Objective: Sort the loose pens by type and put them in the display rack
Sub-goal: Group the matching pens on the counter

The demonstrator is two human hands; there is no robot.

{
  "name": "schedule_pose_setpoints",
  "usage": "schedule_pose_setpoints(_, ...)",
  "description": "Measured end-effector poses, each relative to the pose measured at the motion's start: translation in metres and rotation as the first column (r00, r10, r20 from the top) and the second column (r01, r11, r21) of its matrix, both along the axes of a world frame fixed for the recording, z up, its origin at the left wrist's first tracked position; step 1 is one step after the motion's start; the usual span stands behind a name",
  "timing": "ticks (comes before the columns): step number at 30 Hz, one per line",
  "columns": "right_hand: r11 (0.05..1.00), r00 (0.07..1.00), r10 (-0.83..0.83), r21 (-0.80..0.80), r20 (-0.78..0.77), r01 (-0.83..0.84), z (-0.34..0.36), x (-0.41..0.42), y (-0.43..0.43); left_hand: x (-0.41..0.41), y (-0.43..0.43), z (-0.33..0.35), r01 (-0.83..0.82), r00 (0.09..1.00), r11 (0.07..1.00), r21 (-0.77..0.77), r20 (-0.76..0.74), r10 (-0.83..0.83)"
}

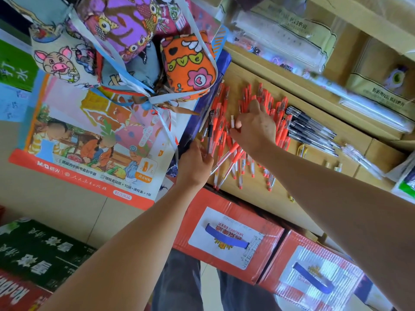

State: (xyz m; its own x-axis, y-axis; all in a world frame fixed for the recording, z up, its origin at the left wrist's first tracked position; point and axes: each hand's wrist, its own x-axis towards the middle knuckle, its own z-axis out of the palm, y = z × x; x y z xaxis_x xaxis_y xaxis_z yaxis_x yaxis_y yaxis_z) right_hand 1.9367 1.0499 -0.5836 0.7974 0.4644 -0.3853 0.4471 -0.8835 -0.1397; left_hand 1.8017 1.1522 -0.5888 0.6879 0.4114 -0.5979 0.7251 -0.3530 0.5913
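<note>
Right hand [253,127] flat on red pens [221,104]. Left hand [195,166] at their left edge, grip unclear. Black pens [310,127] to their right.

The red carton [202,205] in front of me carried a white label reading "YANJING BEER", upside down to me. The orange pouch [188,70] spelled "ove" beside a heart, and the poster [89,131] bore "M&G" on its red band.

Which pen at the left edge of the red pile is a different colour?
The black pen, just above the left hand; its neighbours are red.
</note>
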Motion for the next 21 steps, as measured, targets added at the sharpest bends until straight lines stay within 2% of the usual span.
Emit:
schedule_pose_setpoints(8,0.985,0.998,-0.056,-0.162,-0.014,0.053,-0.006,0.001,0.017,-0.006,0.004,-0.004,-0.060,0.997,0.992,-0.112,0.031,0.064)
schedule_pose_setpoints(11,0.988,0.989,-0.141,-0.077,-0.043,0.137,-0.008,0.000,0.015,-0.009,0.006,-0.007,-0.068,0.996,0.988,-0.141,0.038,0.075)
schedule_pose_setpoints(13,0.975,0.978,-0.194,0.092,-0.075,0.200,-0.008,0.000,0.010,-0.009,0.006,-0.007,-0.091,0.995,0.983,-0.157,0.031,0.097)
schedule_pose_setpoints(15,0.901,0.949,-0.264,0.308,-0.173,0.306,-0.002,0.002,0.003,-0.008,0.006,-0.005,-0.107,0.994,0.984,-0.140,0.017,0.111)
schedule_pose_setpoints(17,0.786,0.897,-0.328,0.440,-0.297,0.434,0.008,0.005,-0.002,-0.006,0.005,-0.002,-0.107,0.994,0.991,-0.082,-0.011,0.107)
schedule_pose_setpoints(21,0.597,0.771,-0.427,0.493,-0.472,0.633,0.022,0.014,-0.005,-0.002,0.001,0.007,-0.122,0.992,0.989,-0.081,0.007,0.123)
